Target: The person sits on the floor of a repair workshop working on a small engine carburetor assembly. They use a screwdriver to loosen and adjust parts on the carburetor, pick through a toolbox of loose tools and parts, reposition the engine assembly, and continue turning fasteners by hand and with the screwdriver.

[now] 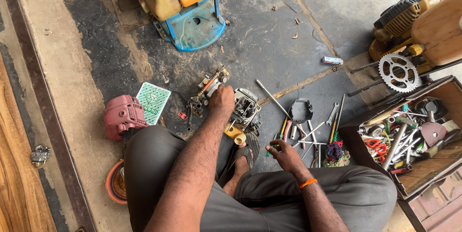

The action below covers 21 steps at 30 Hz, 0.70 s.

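Note:
My left hand [221, 101] rests closed on top of a small grey engine block [246, 109] standing on the stone floor between my knees. A brass and metal carburettor part [210, 85] lies just left of it. My right hand [285, 155], with an orange band at the wrist, hovers with loosely curled fingers over a scatter of wrenches and screwdrivers [308, 133]; I cannot tell whether it pinches anything. A yellow fitting [236, 133] lies near my sandalled foot [244, 157].
A red engine cover [122, 116] and a green-patterned white card [153, 101] lie at left. A wooden toolbox [423, 174] full of tools stands at right, behind it a sprocket [398, 72] and a yellow machine [404, 18]. A yellow tank on a blue base [192, 25] is ahead.

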Motion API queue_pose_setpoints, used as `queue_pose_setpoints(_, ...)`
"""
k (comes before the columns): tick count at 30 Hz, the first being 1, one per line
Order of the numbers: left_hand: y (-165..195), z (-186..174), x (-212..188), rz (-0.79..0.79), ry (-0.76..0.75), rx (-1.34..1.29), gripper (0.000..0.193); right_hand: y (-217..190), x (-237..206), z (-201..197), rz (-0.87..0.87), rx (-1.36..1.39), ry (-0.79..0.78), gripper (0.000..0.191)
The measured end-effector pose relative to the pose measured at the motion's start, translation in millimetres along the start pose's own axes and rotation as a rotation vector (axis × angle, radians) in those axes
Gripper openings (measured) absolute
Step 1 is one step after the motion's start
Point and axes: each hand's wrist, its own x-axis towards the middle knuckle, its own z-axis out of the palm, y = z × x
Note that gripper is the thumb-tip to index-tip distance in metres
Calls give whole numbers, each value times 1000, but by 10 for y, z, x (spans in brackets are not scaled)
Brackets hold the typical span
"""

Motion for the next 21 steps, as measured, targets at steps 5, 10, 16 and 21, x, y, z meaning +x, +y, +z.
queue_pose_setpoints(5,-23,13,7,133,7,102,12,-14,3,-6,10,18,0,64)
queue_pose_setpoints(10,-33,29,12,164,35,70,12,-31,-14,-8,1,-1,3,64)
queue_pose_setpoints(16,-29,32,17,146,3,53,21,-39,-24,-24,15,-3,0,64)
queue_pose_setpoints(21,-24,43,10,49,-3,8,20,-25,-14,-16,15,5,10,64)
